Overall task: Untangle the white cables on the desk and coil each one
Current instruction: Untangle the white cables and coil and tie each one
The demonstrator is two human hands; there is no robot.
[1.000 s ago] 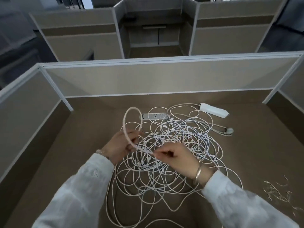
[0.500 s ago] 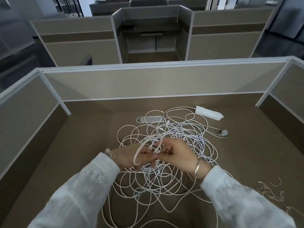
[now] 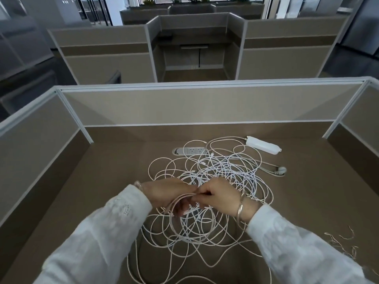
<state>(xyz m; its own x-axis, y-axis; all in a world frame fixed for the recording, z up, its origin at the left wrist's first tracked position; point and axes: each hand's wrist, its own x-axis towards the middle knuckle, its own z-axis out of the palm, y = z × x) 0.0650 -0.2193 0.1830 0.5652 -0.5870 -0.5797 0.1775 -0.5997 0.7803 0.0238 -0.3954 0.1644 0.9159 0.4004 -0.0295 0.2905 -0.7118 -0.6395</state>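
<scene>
So the desk (image 3: 106, 181) is a brown cubicle surface boxed in by beige partition panels (image 3: 184, 107) on three sides. At the back there's a built-in socket strip (image 3: 189, 151) set into the desktop, and just right of it a white power strip (image 3: 263, 145) lying at an angle, with its thicker grey cord running down to a plug (image 3: 281, 170) near the right side. Over on the far right edge we've got a little scatter of twist ties (image 3: 340, 240), well apart from everything else.

The white cables (image 3: 221, 173) are one big loopy mess in the middle of the desk, spreading from the socket strip all the way down toward us, and some strands run over the grey cord at the back. Honestly we can't tell how many separate cables are in there.

Now the hands. Both are up over the near half of the tangle, pretty much touching each other. Our left hand (image 3: 166, 193) has its fingers curled round a small coil (image 3: 190, 220) of white cable that hangs below it as a round loop. Our right hand (image 3: 219, 196) has its fingers bent in, pinching the cable right where the coil meets the left hand. Both wrists wear bangles (image 3: 240, 210), and the white sleeves (image 3: 98, 232) come in from the bottom corners. The coil's lower part hangs in front of the pile, so it's hard to tell whether it touches it.
</scene>
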